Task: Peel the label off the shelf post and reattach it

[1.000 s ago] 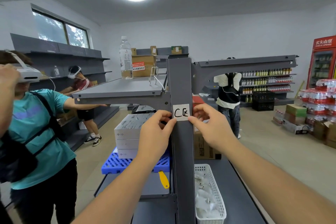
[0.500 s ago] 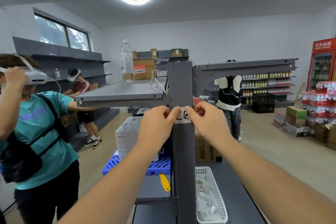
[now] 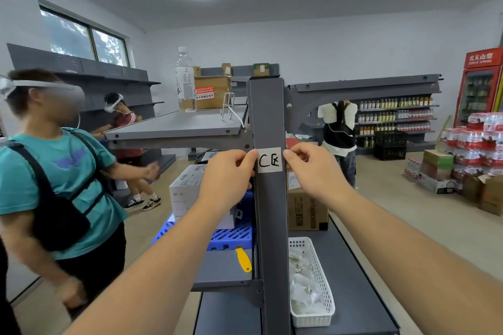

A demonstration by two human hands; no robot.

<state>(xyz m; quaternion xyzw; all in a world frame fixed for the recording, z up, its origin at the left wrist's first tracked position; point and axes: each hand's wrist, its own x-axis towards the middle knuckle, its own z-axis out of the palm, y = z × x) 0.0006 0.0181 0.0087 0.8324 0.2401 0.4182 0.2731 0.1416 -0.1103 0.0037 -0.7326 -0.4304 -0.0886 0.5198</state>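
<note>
A small white label (image 3: pixel 269 159) with black handwriting lies flat on the front face of the grey shelf post (image 3: pixel 268 117), a little below the upper shelf. My left hand (image 3: pixel 227 175) is at the label's left edge, fingers curled, thumb tip touching that edge. On the other side, my right hand (image 3: pixel 313 168) has its fingertips against the label's right edge. The writing between the two hands is fully visible. Both forearms reach in from the bottom of the view.
A person in a teal shirt (image 3: pixel 54 179) stands close on the left. A water bottle (image 3: pixel 185 81) stands on the upper shelf (image 3: pixel 174 128). Below are a white basket (image 3: pixel 321 294), a yellow scraper (image 3: pixel 243 260), stacked boxes (image 3: pixel 187 187) and a blue pallet (image 3: pixel 231 236).
Half a second ago my thumbs covered most of the label; they have slid outward to its left and right edges, so the writing shows again. The person on the left lowered an arm.
</note>
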